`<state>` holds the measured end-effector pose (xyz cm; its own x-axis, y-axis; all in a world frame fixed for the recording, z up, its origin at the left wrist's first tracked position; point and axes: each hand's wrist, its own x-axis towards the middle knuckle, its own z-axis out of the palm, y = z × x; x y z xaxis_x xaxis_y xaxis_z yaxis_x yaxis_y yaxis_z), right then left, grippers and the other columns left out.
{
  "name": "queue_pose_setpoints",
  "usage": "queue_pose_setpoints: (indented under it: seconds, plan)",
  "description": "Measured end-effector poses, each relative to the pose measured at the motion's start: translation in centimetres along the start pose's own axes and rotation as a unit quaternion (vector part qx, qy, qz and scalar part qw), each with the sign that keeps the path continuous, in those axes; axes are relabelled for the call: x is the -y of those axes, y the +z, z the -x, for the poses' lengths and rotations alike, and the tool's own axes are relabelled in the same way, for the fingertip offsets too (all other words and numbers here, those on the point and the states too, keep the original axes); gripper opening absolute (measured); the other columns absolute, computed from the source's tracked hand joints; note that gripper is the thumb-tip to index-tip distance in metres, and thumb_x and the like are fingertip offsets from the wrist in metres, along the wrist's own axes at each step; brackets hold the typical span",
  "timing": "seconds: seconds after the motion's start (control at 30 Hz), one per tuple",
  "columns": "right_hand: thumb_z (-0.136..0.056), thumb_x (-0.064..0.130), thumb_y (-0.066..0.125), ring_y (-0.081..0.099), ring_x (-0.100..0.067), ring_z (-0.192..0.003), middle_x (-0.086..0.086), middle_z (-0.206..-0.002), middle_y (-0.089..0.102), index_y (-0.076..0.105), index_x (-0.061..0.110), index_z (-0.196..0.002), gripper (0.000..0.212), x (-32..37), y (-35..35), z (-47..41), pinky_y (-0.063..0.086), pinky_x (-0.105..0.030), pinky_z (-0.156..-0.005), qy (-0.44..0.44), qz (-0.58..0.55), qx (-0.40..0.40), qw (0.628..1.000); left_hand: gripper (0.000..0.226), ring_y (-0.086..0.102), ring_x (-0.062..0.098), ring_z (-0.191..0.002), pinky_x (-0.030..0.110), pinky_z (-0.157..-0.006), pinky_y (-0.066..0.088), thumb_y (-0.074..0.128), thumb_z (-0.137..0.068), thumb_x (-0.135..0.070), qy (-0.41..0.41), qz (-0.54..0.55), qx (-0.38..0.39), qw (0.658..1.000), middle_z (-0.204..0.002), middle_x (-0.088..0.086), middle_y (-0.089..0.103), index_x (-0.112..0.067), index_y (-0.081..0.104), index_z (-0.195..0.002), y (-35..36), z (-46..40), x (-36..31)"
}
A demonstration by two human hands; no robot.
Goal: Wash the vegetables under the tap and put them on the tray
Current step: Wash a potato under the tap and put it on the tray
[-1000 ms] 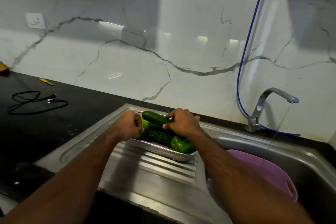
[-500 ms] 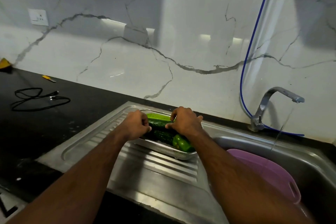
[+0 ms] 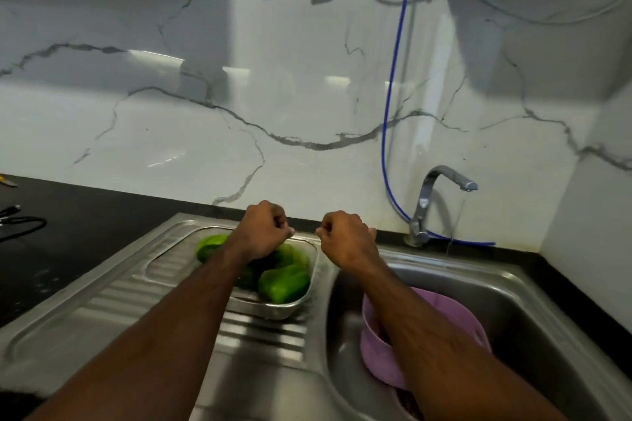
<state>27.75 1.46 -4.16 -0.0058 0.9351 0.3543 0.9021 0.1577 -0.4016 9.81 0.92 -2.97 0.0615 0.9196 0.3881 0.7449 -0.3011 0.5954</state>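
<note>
A steel tray (image 3: 273, 309) sits on the ribbed draining board, holding green vegetables: a green pepper (image 3: 285, 284) at its near right and a cucumber (image 3: 210, 246) at its far left, both blurred. My left hand (image 3: 265, 232) hovers over the tray with fingers curled shut and nothing in it. My right hand (image 3: 345, 237) is lifted just right of the tray, over the sink's edge, also curled with nothing in it. The tap (image 3: 441, 195) stands at the back right; a thin stream of water falls from it.
A purple plastic tub (image 3: 455, 321) lies in the sink basin (image 3: 547, 335) under my right forearm. A blue hose (image 3: 390, 113) runs down the marble wall to the tap. Black cable (image 3: 20, 225) lies on the dark counter at left.
Both hands have let go of the cucumber, which now lies in the tray, and have lifted off and moved apart. The view has swung to the right.
</note>
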Motion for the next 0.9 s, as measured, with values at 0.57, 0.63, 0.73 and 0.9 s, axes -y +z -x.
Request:
queue_pose_setpoints:
  seconds: [0.57, 0.63, 0.73, 0.9]
  plan:
    - [-0.091, 0.023, 0.056, 0.069, -0.03, -0.098, -0.01, -0.101, 0.075, 0.074, 0.012, -0.095, 0.021, -23.1, 2.9, 6.6, 0.051, -0.035, -0.082, 0.218, 0.017, 0.04, 0.975, 0.016, 0.068, 0.028, -0.083, 0.032, -0.072, 0.052, 0.071, -0.079, -0.016, -0.093, 0.135, 0.088, 0.983, -0.08, 0.012, 0.071, -0.019, 0.06, -0.067, 26.4, 1.2, -7.9]
    - [-0.088, 0.021, 0.06, 0.068, -0.028, -0.099, -0.008, -0.101, 0.075, 0.073, 0.013, -0.095, 0.017, -24.2, 3.6, 5.8, 0.051, -0.034, -0.084, 0.231, -0.008, 0.061, 0.971, 0.015, 0.069, 0.028, -0.084, 0.031, -0.074, 0.052, 0.073, -0.079, -0.016, -0.11, 0.134, 0.081, 0.982, -0.082, 0.013, 0.072, -0.017, 0.063, -0.068, 27.2, 0.9, -7.5]
    - [-0.075, 0.026, 0.07, 0.068, -0.028, -0.102, -0.009, -0.104, 0.073, 0.063, 0.022, -0.091, 0.018, -25.8, 5.2, 4.2, 0.054, -0.037, -0.088, 0.259, -0.074, 0.114, 0.956, 0.025, 0.069, 0.027, -0.082, 0.03, -0.074, 0.052, 0.077, -0.078, -0.018, -0.131, 0.129, 0.086, 0.979, -0.079, 0.011, 0.071, -0.019, 0.058, -0.062, 28.5, 0.4, -6.5]
    - [-0.087, 0.029, 0.066, 0.066, -0.027, -0.108, -0.011, -0.118, 0.071, 0.067, 0.012, -0.118, 0.035, -26.9, 7.4, 3.6, 0.051, -0.031, -0.085, 0.257, -0.092, 0.214, 0.938, 0.023, 0.068, 0.021, -0.077, 0.026, -0.074, 0.053, 0.079, -0.074, -0.013, -0.12, 0.121, 0.101, 0.98, -0.072, 0.003, 0.069, -0.019, 0.061, -0.062, 29.8, -0.2, -6.3]
